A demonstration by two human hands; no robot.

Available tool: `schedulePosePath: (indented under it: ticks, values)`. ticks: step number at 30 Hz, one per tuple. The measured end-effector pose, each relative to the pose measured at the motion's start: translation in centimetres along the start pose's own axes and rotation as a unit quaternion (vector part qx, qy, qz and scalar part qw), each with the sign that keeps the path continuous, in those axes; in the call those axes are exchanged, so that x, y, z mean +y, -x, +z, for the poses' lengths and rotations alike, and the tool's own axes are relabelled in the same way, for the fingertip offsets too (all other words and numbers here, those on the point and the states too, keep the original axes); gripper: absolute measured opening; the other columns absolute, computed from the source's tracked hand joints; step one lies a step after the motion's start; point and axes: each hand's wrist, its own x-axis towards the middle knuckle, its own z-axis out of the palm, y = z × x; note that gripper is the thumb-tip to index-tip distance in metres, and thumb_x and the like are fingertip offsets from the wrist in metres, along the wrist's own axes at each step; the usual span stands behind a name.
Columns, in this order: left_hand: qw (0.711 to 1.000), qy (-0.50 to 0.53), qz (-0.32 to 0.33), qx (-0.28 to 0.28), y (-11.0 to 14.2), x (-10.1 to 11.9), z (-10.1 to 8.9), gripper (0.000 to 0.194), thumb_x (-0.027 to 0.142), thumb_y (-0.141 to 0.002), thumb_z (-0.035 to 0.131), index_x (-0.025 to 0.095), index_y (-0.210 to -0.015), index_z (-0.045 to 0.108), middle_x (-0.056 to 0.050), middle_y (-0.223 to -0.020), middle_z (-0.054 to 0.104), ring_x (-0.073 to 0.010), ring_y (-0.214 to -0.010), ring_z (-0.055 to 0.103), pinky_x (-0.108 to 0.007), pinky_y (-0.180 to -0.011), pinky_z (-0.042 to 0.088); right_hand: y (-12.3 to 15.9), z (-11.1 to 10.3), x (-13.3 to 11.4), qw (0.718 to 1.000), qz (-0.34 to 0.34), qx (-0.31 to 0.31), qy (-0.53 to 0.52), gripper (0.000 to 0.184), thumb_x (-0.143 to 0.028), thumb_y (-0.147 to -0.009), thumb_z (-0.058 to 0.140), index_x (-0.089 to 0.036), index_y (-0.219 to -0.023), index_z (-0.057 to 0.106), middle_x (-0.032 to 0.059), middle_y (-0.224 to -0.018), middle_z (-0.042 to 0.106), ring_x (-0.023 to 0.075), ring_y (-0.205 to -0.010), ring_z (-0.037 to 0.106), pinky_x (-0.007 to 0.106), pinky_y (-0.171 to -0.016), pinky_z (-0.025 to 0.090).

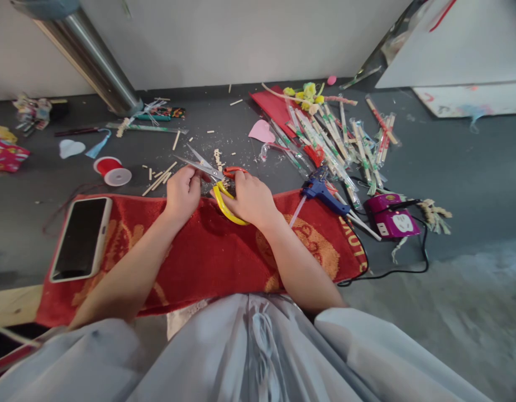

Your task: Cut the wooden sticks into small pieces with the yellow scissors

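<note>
My right hand (253,198) is closed around the handles of a pair of scissors (216,173), one handle yellow, the other orange. The blades stand apart and point up and to the left. Beside them my left hand (182,192) is closed, its fingertips drawn together near the blades; whatever it may hold is hidden. Just beyond the hands lie short cut pieces of wooden stick (217,159) and pale crumbs. Several longer thin sticks (159,178) rest to the left of my left hand. Both forearms reach over a red towel (224,268).
A phone (80,237) lies on the towel's left end, with a spool of red ribbon (113,171) beyond it. To the right are a blue glue gun (325,195), a purple power adapter (392,215) with a black cord, and a heap of wrapped chopsticks (325,139). A metal post (90,61) stands back left.
</note>
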Motion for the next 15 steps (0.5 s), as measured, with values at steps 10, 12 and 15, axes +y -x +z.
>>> schedulePosePath:
  ticks: [10, 12, 15]
  values:
    - [0.999, -0.031, 0.015, -0.005, 0.0, -0.1, -0.4, 0.024, 0.021, -0.088, 0.038, 0.02, -0.074, 0.057, -0.004, -0.077, 0.066, -0.018, -0.076, 0.062, -0.03, -0.072, 0.048, 0.1, -0.8, -0.7, 0.998, 0.04, -0.038, 0.004, 0.068, -0.068, -0.09, 0.042, -0.007, -0.116, 0.057, 0.0217, -0.108, 0.07, 0.0332, -0.098, 0.069, 0.04, -0.082, 0.05]
    - [0.999, -0.031, 0.017, -0.005, 0.0, -0.2, -0.5, 0.022, 0.021, -0.087, 0.039, 0.02, -0.074, 0.057, -0.004, -0.077, 0.066, -0.0182, -0.075, 0.061, -0.03, -0.071, 0.047, 0.2, -1.1, -0.9, 0.998, 0.048, -0.047, 0.007, 0.07, -0.07, -0.09, 0.041, -0.008, -0.117, 0.058, 0.0212, -0.107, 0.071, 0.0329, -0.098, 0.07, 0.04, -0.082, 0.05]
    - [0.999, -0.033, 0.02, -0.011, 0.0, -0.4, -0.5, 0.021, 0.019, -0.086, 0.039, 0.02, -0.074, 0.056, -0.004, -0.076, 0.066, -0.018, -0.075, 0.061, -0.03, -0.07, 0.047, 0.3, -1.3, -1.1, 0.997, 0.054, -0.051, 0.012, 0.071, -0.071, -0.089, 0.04, -0.01, -0.12, 0.058, 0.0191, -0.106, 0.072, 0.0318, -0.099, 0.07, 0.04, -0.083, 0.051]
